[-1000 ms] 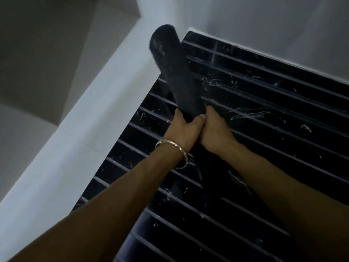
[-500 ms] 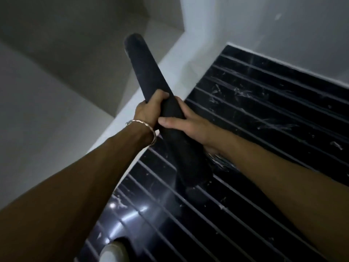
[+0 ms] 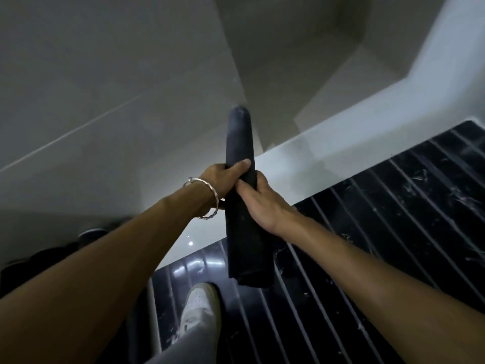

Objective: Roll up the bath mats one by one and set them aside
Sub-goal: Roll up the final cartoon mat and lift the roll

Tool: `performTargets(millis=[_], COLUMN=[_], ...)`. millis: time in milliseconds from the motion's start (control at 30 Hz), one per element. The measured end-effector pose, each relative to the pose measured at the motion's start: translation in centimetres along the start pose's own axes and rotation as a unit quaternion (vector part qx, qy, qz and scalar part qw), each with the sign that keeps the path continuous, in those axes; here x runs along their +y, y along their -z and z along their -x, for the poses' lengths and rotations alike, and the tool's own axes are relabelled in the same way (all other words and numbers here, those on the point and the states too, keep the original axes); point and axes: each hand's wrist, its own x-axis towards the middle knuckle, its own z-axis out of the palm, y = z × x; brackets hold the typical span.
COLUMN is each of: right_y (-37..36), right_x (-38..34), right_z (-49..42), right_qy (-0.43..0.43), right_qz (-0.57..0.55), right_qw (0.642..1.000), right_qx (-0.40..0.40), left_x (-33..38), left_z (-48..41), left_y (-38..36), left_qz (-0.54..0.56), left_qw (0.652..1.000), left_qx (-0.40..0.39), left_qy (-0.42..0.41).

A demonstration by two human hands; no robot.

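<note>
A dark bath mat (image 3: 242, 232), rolled into a long tube, stands almost upright in the air in the middle of the head view. My left hand (image 3: 221, 178), with a silver bangle on its wrist, grips the roll from the left, thumb across its front. My right hand (image 3: 258, 200) grips the same roll from the right, just below the left. The roll's lower end hangs over the black striped floor (image 3: 393, 219); its top end points at the grey wall.
The black floor with thin white stripes and light scuffs fills the right and bottom. A pale ledge (image 3: 328, 148) borders it, with grey walls and a recess beyond. My white shoe (image 3: 199, 308) stands on the floor below the roll. Dark shapes (image 3: 52, 256) lie at lower left.
Both hands have lifted the rolled mat off the striped floor and carried it leftward, turning it nearly upright. The view has swung left, bringing my shoe into sight.
</note>
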Motion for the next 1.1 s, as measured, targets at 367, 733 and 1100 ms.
performTargets(millis=[367, 733, 1100], right_y=[1.0, -0.6, 1.7], right_x=[3.5, -2.1, -11.4], right_z=[-2.6, 2.7, 7.6], right_qy=[-0.010, 0.033, 0.102], right_qz=[0.041, 0.114, 0.263], right_qw=[0.999, 0.992, 0.959], right_qx=[0.016, -0.037, 0.013], left_x=[-2.5, -0.4, 4.9], left_z=[-2.8, 4.9, 10.2], left_y=[-4.4, 1.7, 6.8], left_qz=[-0.020, 0.125, 0.187], left_qw=[0.993, 0.991, 0.978], left_qx=[0.102, 0.050, 0.054], left_qy=[-0.055, 0.027, -0.072])
